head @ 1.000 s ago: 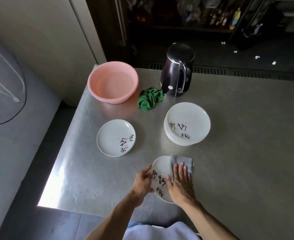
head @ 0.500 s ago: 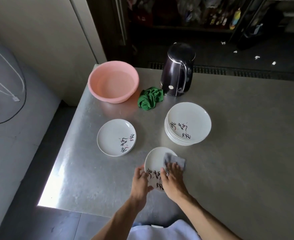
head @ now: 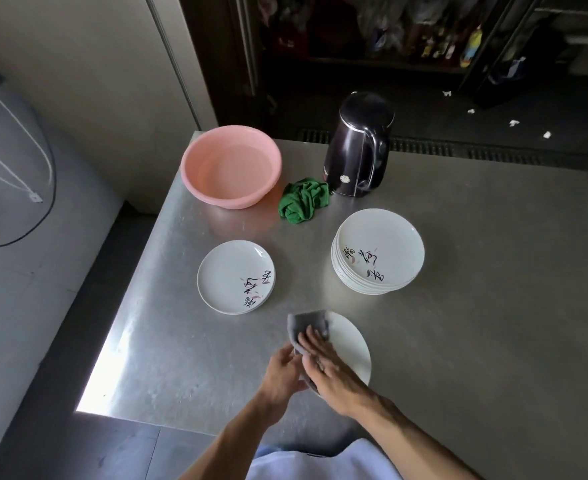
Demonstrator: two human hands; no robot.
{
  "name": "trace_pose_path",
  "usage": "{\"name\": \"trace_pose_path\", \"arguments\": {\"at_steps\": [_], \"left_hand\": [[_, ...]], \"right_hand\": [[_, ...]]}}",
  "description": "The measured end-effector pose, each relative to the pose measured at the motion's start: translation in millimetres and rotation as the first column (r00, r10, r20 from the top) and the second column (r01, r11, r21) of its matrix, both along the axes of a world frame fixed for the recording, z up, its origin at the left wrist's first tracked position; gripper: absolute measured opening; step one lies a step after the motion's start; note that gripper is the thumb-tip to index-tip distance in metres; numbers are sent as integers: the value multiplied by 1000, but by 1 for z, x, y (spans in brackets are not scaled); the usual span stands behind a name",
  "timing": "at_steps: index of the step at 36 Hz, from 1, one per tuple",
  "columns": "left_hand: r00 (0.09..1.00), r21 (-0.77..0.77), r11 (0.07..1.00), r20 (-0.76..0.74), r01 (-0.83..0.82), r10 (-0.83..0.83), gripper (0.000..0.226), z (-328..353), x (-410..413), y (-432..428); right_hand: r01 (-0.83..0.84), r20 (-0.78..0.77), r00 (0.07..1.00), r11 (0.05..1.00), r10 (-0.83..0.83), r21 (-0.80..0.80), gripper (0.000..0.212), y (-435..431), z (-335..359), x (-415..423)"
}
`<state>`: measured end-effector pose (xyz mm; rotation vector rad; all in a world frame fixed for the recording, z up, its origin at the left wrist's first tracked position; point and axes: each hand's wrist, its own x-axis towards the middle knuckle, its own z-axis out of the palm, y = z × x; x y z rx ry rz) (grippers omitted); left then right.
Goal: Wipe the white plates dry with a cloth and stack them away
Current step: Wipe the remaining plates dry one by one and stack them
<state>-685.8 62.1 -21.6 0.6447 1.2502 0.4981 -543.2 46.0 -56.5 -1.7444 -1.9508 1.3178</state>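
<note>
The person's left hand [head: 285, 370] gripped the near-left rim of 1 white plate [head: 353, 344], its thumb and fingers curled toward the edge, though the rim at that spot was hidden by the hands and the cloth. The right hand [head: 334, 368] lay flat on the grey cloth [head: 307, 327], fingers straight and close together, pressing it against the left part of the plate's face. A corner of the cloth stuck out past the fingertips and over the plate's far-left edge. The plate sat near the front of the steel table [head: 476, 306], just ahead of the person's body; whether it rested on the surface or was raised off it could not be told. To the far left of it, apart from it, lay a single plate [head: 230, 271], face up, with black brush lettering near its right side. To the far right stood a stack of plates [head: 382, 244] with the same lettering on the top 1. Behind these, a crumpled green cloth [head: 304, 200] lay between a pink basin [head: 232, 166] at the table's far-left corner and a dark kettle [head: 358, 147], and it touched the kettle's base.
</note>
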Motion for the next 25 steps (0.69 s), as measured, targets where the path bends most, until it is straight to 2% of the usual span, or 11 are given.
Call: {"name": "trace_pose_path", "arguments": {"at_steps": [2, 4, 6, 8, 10, 13, 15, 17, 19, 23, 25], "left_hand": [[1000, 5, 1000, 8, 4, -4, 31, 2, -1, -1], [999, 29, 1000, 36, 1, -2, 40, 4, -3, -4], [997, 24, 998, 53, -56, 55, 50, 0, -3, -6], [983, -33, 985, 63, -169, 170, 46, -8, -2, -10], [968, -77, 967, 41, -242, 246, 41, -12, -1, -12], [964, -82, 961, -53, -263, 260, 14, -9, 3, -11], [968, -68, 967, -80, -245, 239, 26, -7, 4, -8], [971, -44, 972, -70, -231, 227, 25, -7, 2, -7], [972, -39, 971, -37, -235, 233, 25, -10, -3, -8], [986, -37, 985, -18, -167, 167, 52, -9, -5, -6], [996, -10, 996, -11, -88, 88, 56, -4, -3, -5]], "right_hand": [[-23, -9, 1000, 999, 23, 46, 49, 1, -2, 2], [7, 115, 993, 998, -13, 56, 52, 5, -7, 6], [128, 329, 938, 991, -113, -26, 56, 10, -9, 8], [300, 418, 881, 945, -222, -130, 58, 15, -6, 7], [352, 340, 899, 919, -278, -180, 58, 17, -5, 1], [329, 28, 943, 922, -331, -205, 59, 14, 0, -8], [230, -128, 959, 957, -254, -177, 54, 10, 5, -11], [148, -159, 973, 980, -169, -136, 51, 8, 3, -8], [125, -66, 989, 981, -136, -148, 52, 10, -3, 0], [213, 333, 932, 960, -143, -183, 59, 15, -11, 14], [231, 325, 932, 956, -164, -181, 61, 14, -7, 10]]}}
